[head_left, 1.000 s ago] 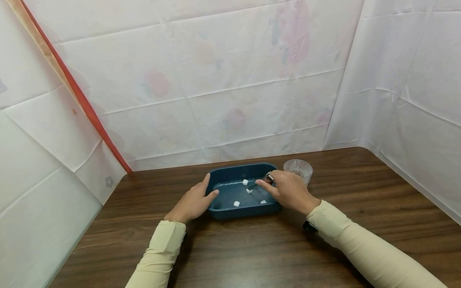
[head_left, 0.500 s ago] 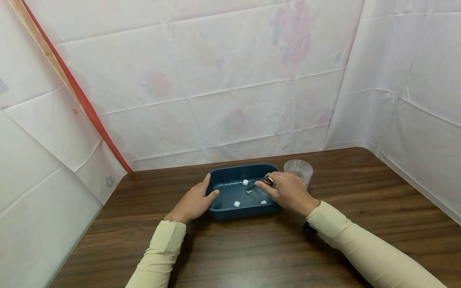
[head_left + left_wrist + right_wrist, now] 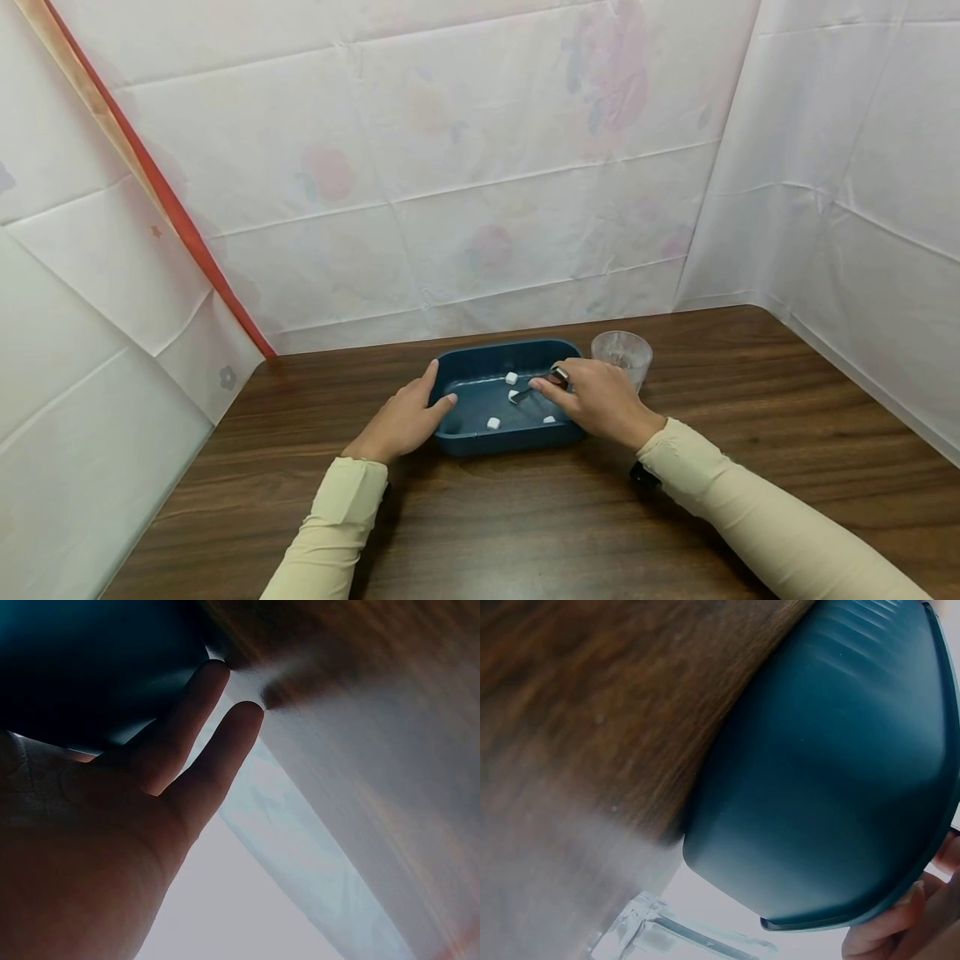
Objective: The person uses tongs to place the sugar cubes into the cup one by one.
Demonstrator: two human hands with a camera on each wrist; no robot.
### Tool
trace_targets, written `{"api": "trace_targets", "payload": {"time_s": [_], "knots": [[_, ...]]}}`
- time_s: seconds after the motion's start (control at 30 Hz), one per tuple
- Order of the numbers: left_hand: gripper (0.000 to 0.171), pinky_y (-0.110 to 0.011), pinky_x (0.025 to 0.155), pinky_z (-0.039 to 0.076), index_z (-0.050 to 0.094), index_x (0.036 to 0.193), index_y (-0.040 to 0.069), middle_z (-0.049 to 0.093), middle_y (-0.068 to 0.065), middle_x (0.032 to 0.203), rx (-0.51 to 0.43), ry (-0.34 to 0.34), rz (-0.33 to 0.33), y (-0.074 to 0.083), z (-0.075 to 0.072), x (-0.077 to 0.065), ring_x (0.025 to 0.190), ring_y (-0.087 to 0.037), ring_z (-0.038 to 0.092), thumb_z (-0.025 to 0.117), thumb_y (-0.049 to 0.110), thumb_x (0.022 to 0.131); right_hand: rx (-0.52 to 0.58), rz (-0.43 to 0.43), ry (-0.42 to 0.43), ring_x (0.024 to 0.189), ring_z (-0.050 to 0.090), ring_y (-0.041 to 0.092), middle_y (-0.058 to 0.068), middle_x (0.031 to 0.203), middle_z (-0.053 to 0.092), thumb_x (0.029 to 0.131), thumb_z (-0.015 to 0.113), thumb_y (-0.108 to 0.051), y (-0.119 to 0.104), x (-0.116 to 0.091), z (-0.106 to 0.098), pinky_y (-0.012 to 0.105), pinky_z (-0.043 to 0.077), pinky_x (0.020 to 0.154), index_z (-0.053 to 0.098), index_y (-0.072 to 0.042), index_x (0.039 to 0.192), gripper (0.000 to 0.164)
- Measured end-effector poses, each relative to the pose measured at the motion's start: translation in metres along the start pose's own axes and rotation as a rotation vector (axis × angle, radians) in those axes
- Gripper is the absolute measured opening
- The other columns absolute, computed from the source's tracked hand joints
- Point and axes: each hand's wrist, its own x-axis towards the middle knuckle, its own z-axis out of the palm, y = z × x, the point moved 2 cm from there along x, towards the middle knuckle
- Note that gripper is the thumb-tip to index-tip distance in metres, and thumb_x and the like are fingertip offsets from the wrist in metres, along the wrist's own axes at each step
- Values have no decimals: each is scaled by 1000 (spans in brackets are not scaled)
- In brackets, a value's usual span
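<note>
In the head view a dark teal tray [image 3: 491, 442] holds several small white cubes [image 3: 492, 423]. My left hand [image 3: 401, 421] holds the tray's left end, thumb over the rim and fingers along the outer wall. In the left wrist view two fingers [image 3: 214, 772] lie nearly straight beside that wall. My right hand [image 3: 603, 400] grips a thin utensil [image 3: 557, 377] with a brown and metal handle over the tray's right end. The utensil's dark tip overlaps a white cube [image 3: 513, 395] near the tray's middle. In the right wrist view the tray's wall hides the utensil.
A clear glass bowl [image 3: 621, 350] stands just behind my right hand, close to the tray's right end. Around them spreads a brown wood table [image 3: 480, 533]. White patterned cloth [image 3: 450, 208] hangs behind the table and along its sides.
The utensil's tip has shifted slightly left in the tray, and the cube at it has turned and moved a little left. My left hand stays at the tray's end.
</note>
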Motion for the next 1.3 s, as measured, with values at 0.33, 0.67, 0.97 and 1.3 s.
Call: {"api": "trace_targets", "payload": {"time_s": [0.33,0.67,0.97,1.3], "knots": [[78,-60,112,30,12,162,9,30,-19,160,6,1,9,1,-1,0,144,-40,32,49,46,103,-9,-36,-11,52,39,4,-11,62,40,96,67,-42,-1,-1,0,23,33,44,47,-25,68,39],[78,-60,113,29,11,162,9,30,-19,160,10,-2,16,2,-2,0,145,-39,31,49,45,104,-15,-60,-28,52,39,3,-12,63,41,97,66,-42,-4,-2,1,22,34,45,49,-25,68,37],[77,-59,113,30,12,162,8,30,-20,160,19,5,16,1,-3,-1,145,-40,32,48,44,104,-3,-74,-23,51,38,3,-12,62,40,97,67,-40,-5,-1,2,22,34,44,49,-26,67,38],[77,-59,113,30,12,162,9,31,-20,159,14,2,16,1,0,-2,144,-39,33,49,44,104,-7,-79,-32,51,39,1,-13,62,43,96,68,-39,-5,-2,2,20,35,42,53,-27,63,38]]}}
